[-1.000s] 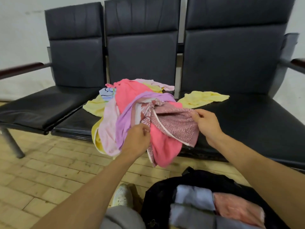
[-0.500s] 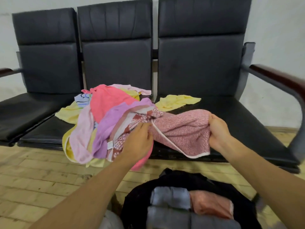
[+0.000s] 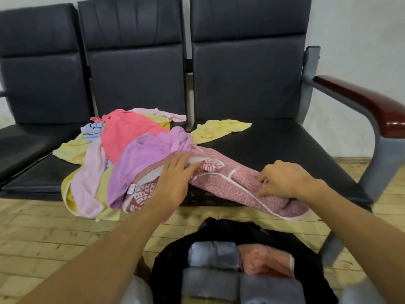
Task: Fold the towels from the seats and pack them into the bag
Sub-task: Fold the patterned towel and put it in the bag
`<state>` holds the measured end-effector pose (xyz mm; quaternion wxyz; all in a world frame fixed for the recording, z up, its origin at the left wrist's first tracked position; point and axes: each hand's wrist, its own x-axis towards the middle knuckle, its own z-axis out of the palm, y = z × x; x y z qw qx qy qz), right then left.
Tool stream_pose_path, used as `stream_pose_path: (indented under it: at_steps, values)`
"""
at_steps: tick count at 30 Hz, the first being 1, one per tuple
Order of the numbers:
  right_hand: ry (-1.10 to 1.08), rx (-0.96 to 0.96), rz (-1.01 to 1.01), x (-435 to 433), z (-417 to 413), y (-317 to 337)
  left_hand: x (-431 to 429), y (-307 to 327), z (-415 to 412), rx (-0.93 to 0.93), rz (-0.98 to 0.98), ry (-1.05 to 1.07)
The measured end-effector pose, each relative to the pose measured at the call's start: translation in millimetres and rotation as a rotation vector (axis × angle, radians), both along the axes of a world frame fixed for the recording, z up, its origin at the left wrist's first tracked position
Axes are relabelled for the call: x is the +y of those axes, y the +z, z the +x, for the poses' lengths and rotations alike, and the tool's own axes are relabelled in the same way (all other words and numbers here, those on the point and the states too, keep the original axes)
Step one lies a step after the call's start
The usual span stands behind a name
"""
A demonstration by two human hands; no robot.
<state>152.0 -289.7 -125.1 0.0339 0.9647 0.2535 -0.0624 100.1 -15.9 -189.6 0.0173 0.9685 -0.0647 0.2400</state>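
A dusty-pink patterned towel lies stretched across the front of the right seat. My left hand rests on its left part with fingers straight. My right hand pinches the towel's right part with curled fingers. To the left sits a heap of towels: coral, lilac, pale pink and yellow ones, some hanging over the seat edge. A yellow towel lies behind. The open black bag stands on the floor below, holding folded grey and salmon towels.
Three dark padded seats joined in a row stand against a pale wall. A brown armrest on a grey metal frame juts out at the right. The floor is yellowish wooden parquet.
The dusty-pink towel has been pulled rightward out of the heap and laid on the right seat. My left hand went from gripping it to lying flat on it. My right hand moved right.
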Motion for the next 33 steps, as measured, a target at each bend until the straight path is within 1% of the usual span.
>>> stream_pose_path:
  at_steps: [2,3,6,8,10,12,14,16,18,19,21,24,26,29,30,31,32,33]
  values:
    - [-0.111,-0.052,-0.022,-10,1,1,-10,-1,-2,0.024,0.1,-0.09]
    - [-0.148,-0.085,-0.025,-14,2,0,-15,-1,-3,0.051,0.107,-0.107]
    - [-0.219,-0.081,0.02,-16,0,-7,-21,-5,-3,0.161,0.035,-0.083]
    - [-0.17,-0.139,0.044,-8,1,-14,-23,-7,-1,0.158,-0.002,-0.059]
    - [-0.062,-0.21,0.159,5,2,-23,-26,-6,2,0.14,-0.052,-0.04]
    - [0.031,-0.178,0.25,16,0,-29,-29,-6,3,0.144,-0.051,-0.021]
    - [0.12,-0.148,0.135,21,-3,-36,-32,-6,2,0.158,-0.058,0.006]
    - [0.157,-0.128,0.026,18,-3,-40,-30,-2,1,0.136,-0.125,0.051]
    - [0.125,-0.092,0.079,11,1,-40,-23,2,1,0.088,-0.119,0.112]
    - [0.092,-0.081,0.125,5,4,-38,-17,5,2,0.07,-0.155,0.142]
    - [-0.02,-0.065,0.169,-10,11,-37,-6,9,3,0.005,-0.324,0.236]
    - [-0.224,-0.052,0.236,-33,18,-35,10,11,9,-0.085,-0.663,0.381]
    - [-0.32,-0.061,0.273,-39,19,-34,15,13,15,-0.087,-0.949,0.438]
    - [-0.384,-0.074,0.319,-38,17,-33,18,18,22,-0.11,-1.441,0.441]
    - [-0.397,-0.068,0.341,-38,17,-34,17,20,21,-0.119,-1.568,0.434]
    - [-0.407,-0.063,0.354,-36,16,-34,16,21,19,-0.126,-1.66,0.413]
    - [-0.405,-0.069,0.353,-34,15,-34,14,23,16,-0.115,-1.707,0.386]
    - [-0.393,-0.087,0.328,-32,14,-34,13,23,16,-0.106,-1.714,0.341]
